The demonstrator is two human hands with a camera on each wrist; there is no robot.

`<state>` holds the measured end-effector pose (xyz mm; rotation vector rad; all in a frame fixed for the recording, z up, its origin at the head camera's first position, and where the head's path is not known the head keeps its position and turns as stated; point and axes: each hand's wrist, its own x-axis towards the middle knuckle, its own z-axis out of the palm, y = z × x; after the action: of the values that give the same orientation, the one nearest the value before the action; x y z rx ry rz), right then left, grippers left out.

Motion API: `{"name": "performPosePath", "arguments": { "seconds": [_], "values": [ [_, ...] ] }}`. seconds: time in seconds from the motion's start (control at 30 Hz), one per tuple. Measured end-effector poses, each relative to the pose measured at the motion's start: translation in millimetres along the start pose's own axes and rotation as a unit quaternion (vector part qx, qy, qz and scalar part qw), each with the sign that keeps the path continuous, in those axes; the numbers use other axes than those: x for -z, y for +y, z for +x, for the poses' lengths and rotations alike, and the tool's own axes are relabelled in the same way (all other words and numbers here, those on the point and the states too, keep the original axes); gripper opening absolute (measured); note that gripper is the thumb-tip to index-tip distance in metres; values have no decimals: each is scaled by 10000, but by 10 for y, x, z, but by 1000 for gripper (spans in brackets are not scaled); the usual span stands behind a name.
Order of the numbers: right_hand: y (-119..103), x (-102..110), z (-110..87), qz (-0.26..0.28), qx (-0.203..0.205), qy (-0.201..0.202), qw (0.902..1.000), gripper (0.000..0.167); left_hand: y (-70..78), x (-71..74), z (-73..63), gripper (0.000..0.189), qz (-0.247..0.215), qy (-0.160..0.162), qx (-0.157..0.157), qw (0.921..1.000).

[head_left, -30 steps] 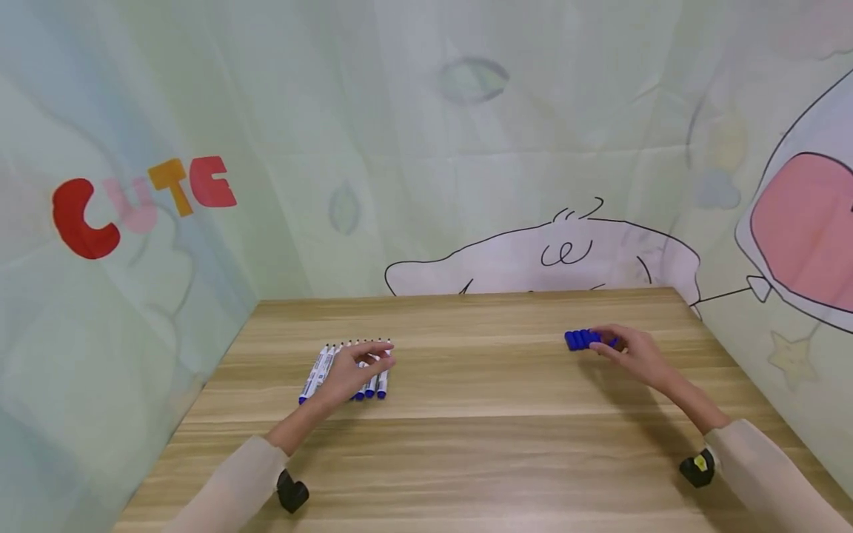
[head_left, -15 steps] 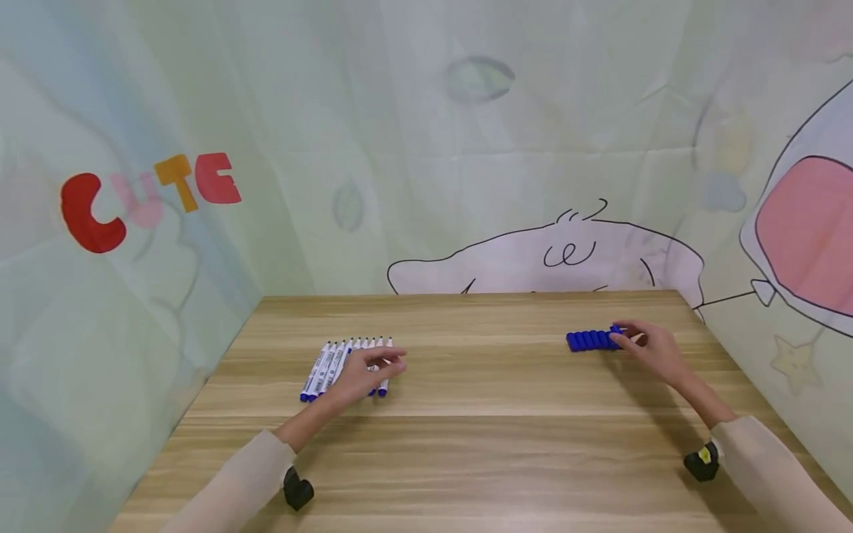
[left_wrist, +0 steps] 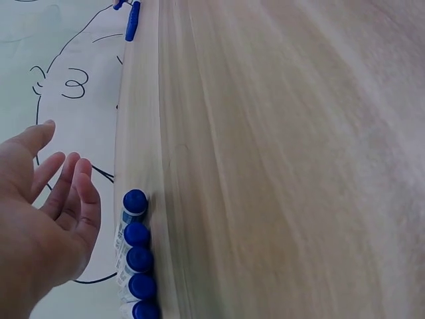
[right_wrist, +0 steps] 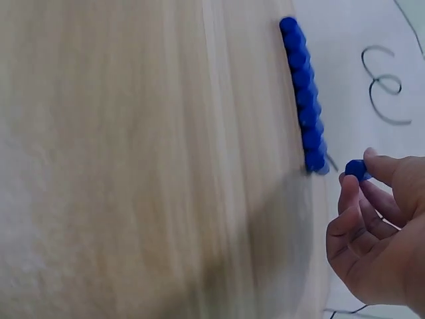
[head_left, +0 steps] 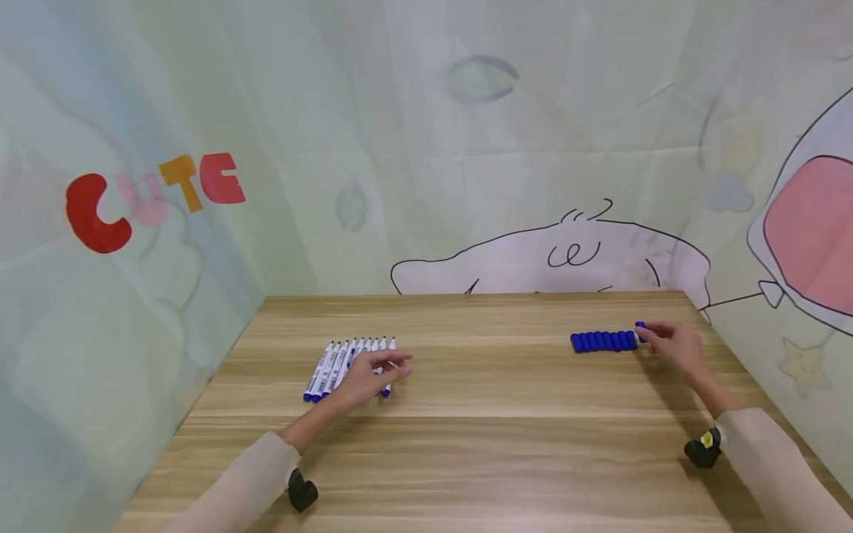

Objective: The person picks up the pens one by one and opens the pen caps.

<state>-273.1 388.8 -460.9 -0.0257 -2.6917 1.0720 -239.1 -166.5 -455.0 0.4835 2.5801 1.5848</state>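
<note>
Several white markers (head_left: 324, 372) with blue ends lie side by side at the left of the table, their dark tips pointing away. My left hand (head_left: 363, 379) hovers over the right part of this row, fingers loosely bent and nothing between them; it hides some of the markers. Far to the right, several blue marker caps (head_left: 603, 341) form a tight row. Just past that row's right end, my right hand (head_left: 678, 349) pinches one more blue cap (right_wrist: 356, 169) between thumb and fingertip. The right wrist view shows this cap apart from the row.
The wooden table (head_left: 453, 451) ends at a printed cloth backdrop (head_left: 400, 148) along its far edge. Black wrist cameras sit at both sleeves, the left camera (head_left: 303, 491) and the right camera (head_left: 703, 448) low over the table.
My right hand has moved right along the caps and now holds one beyond the row's end; more of the row shows. My left hand has drifted slightly right over the markers.
</note>
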Motion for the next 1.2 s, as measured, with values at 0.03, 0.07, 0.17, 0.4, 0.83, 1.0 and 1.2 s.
{"name": "performPosePath", "arguments": {
  "seconds": [0.03, 0.07, 0.17, 0.4, 0.83, 1.0, 1.2],
  "values": [
    [30, 9, 13, -21, -73, -61, 10000, 45, 8, 1, 0, 36, 9, -20, 12, 10000],
    [59, 16, 21, -14, -132, -119, 9998, 46, 16, 0, -1, 36, 14, -29, 49, 10000],
    [131, 31, 29, 145, -296, -331, 9989, 47, 22, -1, 1, 36, 36, -63, 83, 9999],
    [161, -9, 7, 163, -624, -310, 9974, 48, -30, -27, 12, 36, 14, -136, -172, 9998],
    [120, -51, 27, -748, -437, -22, 9962, 41, -32, -34, 30, 35, -80, -161, -257, 9995],
    [103, -69, 34, -880, -558, -87, 9945, 43, -17, -35, 30, 35, -73, -134, -239, 9996],
    [86, -73, 39, -1025, -684, -235, 9921, 45, -7, -51, 23, 36, -27, -211, -189, 9996]
  ]
}}
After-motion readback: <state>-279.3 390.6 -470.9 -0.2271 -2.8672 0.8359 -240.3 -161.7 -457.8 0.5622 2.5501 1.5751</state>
